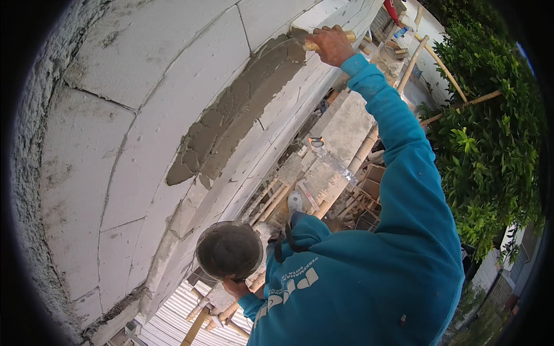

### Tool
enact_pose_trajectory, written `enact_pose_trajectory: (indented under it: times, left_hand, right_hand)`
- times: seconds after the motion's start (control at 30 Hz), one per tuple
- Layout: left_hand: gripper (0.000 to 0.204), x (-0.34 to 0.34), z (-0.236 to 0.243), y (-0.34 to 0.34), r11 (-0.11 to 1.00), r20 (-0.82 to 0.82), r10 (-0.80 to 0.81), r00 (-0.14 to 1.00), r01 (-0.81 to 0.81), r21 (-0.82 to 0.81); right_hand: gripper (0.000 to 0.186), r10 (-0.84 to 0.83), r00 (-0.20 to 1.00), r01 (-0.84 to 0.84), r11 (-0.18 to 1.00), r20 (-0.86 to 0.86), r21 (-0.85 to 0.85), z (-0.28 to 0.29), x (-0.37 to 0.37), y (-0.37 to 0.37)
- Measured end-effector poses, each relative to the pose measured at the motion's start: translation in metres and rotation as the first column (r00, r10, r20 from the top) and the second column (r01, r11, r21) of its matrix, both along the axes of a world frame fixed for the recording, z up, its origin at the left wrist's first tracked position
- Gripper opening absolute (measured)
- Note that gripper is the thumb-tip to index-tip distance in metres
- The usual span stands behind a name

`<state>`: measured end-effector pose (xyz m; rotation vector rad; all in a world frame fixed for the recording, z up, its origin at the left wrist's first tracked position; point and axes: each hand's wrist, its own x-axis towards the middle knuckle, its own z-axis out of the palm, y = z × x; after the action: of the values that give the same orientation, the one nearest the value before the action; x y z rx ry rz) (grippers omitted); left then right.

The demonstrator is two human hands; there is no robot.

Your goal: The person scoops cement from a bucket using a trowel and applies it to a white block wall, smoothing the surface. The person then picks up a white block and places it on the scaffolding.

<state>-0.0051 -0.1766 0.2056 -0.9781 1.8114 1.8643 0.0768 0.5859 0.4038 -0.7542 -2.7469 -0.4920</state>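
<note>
The person's right hand (334,46) is raised at the top of the view, its fingers closed around the pale wooden handle (312,46) of a tool whose working end is hard to make out. It stands against a wall (167,86) of large whitish blocks, at the upper end of a long, uneven patch of grey mortar (231,115) spread along the blocks. Lower down, the left hand (234,286) grips the rim of a dark round bucket (206,251), fingers bent and partly hidden, holding it close beside the wall and in front of the body. Below, a handsaw (332,158) with an orange-and-black grip lies on a greyish platform (349,124) near bamboo poles (412,63). A red sleeve (392,8) shows at the top edge, and leafy branches (485,127) fill the right side
</note>
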Motion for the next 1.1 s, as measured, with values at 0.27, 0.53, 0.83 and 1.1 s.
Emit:
enact_pose_trajectory:
  times: [0.27,0.53,0.83,1.1]
  left_hand:
    - [0.046,-0.037,-0.056,0.019,0.807,-0.219,-0.588,0.779,0.548,-0.218]
    - [0.039,-0.066,-0.013,0.099,0.854,0.036,-0.516,0.856,0.511,0.097]
    - [0.047,-0.072,-0.003,0.143,0.658,-0.064,-0.722,0.689,0.712,0.246]
    - [0.061,-0.045,-0.002,0.217,0.529,-0.068,-0.814,0.577,0.784,0.325]
  right_hand:
    - [0.039,-0.247,0.967,0.1,0.594,-0.063,-0.798,-0.111,0.131,-0.251]
    - [0.04,-0.168,0.968,0.221,0.212,0.188,-0.952,-0.145,0.085,-0.485]
    - [0.05,-0.448,0.889,0.142,0.07,0.095,-0.987,-0.158,0.06,-0.542]
    - [0.039,-0.67,0.742,0.153,0.135,0.024,-0.979,-0.162,0.123,-0.495]
